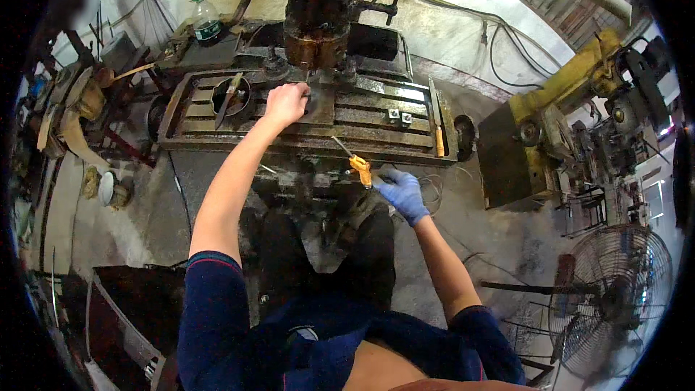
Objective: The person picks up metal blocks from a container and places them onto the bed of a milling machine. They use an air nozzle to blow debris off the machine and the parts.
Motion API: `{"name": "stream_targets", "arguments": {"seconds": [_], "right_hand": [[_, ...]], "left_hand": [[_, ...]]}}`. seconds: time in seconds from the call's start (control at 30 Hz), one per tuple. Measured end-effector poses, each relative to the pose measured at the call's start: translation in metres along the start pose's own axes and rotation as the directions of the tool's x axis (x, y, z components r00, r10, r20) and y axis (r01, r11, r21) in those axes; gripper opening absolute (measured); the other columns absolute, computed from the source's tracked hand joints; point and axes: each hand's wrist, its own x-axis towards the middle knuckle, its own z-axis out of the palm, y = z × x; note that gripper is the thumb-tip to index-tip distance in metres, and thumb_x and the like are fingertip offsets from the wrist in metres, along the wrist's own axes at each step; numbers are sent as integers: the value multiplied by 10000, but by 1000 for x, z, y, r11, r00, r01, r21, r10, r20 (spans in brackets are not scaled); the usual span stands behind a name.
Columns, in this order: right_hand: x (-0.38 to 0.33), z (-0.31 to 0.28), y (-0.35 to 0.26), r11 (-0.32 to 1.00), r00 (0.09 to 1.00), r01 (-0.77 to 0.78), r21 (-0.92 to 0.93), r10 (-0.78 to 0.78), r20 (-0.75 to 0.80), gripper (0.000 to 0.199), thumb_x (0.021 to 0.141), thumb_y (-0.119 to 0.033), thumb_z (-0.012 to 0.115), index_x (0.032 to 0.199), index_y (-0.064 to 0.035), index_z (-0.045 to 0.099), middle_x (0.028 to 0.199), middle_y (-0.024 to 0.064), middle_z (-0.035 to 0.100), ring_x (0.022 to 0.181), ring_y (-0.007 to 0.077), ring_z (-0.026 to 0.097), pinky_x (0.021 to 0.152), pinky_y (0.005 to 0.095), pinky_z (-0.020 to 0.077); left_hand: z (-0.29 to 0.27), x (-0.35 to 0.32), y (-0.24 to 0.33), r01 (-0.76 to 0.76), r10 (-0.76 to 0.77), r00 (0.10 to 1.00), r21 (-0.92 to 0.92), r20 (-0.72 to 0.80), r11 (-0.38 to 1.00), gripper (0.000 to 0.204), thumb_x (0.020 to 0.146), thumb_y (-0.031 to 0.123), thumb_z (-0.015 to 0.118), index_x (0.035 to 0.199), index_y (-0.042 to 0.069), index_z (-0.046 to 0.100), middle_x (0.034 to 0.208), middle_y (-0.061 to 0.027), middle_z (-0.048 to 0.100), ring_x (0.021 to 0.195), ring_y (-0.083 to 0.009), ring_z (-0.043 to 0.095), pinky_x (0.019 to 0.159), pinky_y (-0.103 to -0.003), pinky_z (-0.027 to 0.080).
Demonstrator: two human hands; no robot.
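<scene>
My bare left hand [287, 104] reaches onto the slotted metal machine table [253, 137], just below the dark, rust-stained spindle head [313, 32]. Its fingers are curled at something dark, too hidden to name. My right hand [402, 194], in a blue glove, is closed on an orange air blow gun [360, 170] in front of the table's near edge. The gun's thin metal nozzle points up and left toward the table. Right of the spindle, two small metal blocks [399, 117] with round holes sit on the table.
A round pot [245, 107] with a brush-like tool stands on the table's left part. Along its right end lies a long file [439, 127] with a wooden handle. A clear bottle [206, 20] stands behind at left. A yellow-and-dark machine [514, 148] and a fan [612, 297] are at right.
</scene>
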Motion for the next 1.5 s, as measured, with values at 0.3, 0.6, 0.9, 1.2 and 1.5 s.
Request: {"name": "stream_targets", "arguments": {"seconds": [0.3,0.6,0.9,1.2,1.5], "right_hand": [[-45,-75,37,998,981,-8,63,20,-192,282,722,-211,699,905,-1,654,796,130,657,691,182,622,657,296,486],[26,-275,-130,670,549,738,79,-528,-648,311,801,-163,590,1075,-19,559,1022,99,579,932,207,557,839,343,448],[7,-317,-232,114,475,811,573,-700,-533,292,876,-256,437,899,0,574,917,130,598,896,267,560,896,430,425],[-1,-217,-157,478,289,878,13,-509,-811,311,864,-287,435,757,-10,526,736,105,518,908,333,545,977,518,318],[-8,-217,-186,567,319,821,-62,-547,-774,164,782,-144,481,752,13,520,787,132,543,898,317,574,933,421,372]], "left_hand": [[24,20,1,27,-25,985,10,-169,1000,239,755,254,620,940,103,617,795,-148,636,767,-322,616,664,-427,490],[24,28,7,298,-295,949,13,-111,954,280,747,283,633,902,58,573,734,-155,630,713,-335,625,631,-444,494],[31,33,9,300,-299,947,-14,-119,954,283,733,302,644,824,38,597,735,-162,631,727,-327,626,638,-434,496],[26,30,9,310,-314,942,-48,-122,950,270,731,310,646,787,50,602,732,-155,630,732,-330,622,653,-436,492],[9,21,2,266,-270,958,-53,-100,963,282,724,325,656,807,62,597,748,-155,626,740,-344,614,645,-447,483]]}}
